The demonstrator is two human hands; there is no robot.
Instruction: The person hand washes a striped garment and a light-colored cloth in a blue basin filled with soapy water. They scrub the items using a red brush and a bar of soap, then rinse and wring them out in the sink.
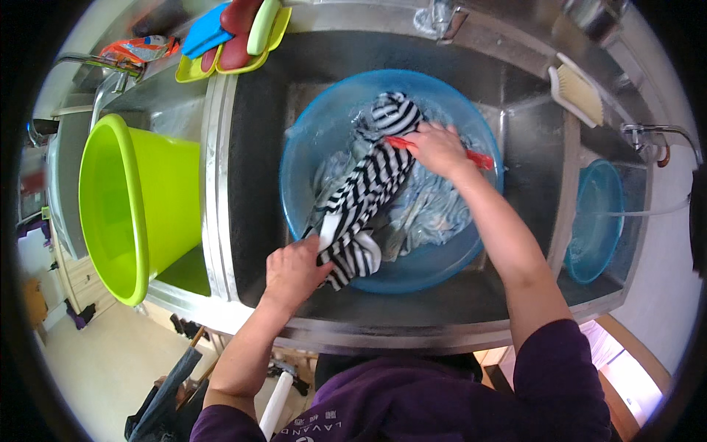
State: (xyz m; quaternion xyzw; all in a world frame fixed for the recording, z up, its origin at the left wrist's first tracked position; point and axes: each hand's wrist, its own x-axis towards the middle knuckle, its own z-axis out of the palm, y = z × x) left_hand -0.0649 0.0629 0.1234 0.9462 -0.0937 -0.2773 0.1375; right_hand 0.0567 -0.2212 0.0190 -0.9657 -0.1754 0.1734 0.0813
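A black-and-white striped garment (367,185) stretches diagonally across a blue plastic basin (420,279), which stands in a metal sink. My left hand (295,271) grips the garment's lower end at the basin's near left rim. On its upper part lies my right hand (436,146), palm down, over a red brush or similar long tool (479,159) whose two ends show on either side of the hand. The bristles, if any, are hidden. Under my right forearm, pale blue-grey wet cloth (433,212) lies in the water beside the striped garment.
A lime-green bucket (168,199) leans on its side at left. Behind it are a green tray (243,67) with brushes and a faucet (444,25). At right, a white-framed brush (577,91) rests on the sink ledge, near a smaller blue basin (594,221).
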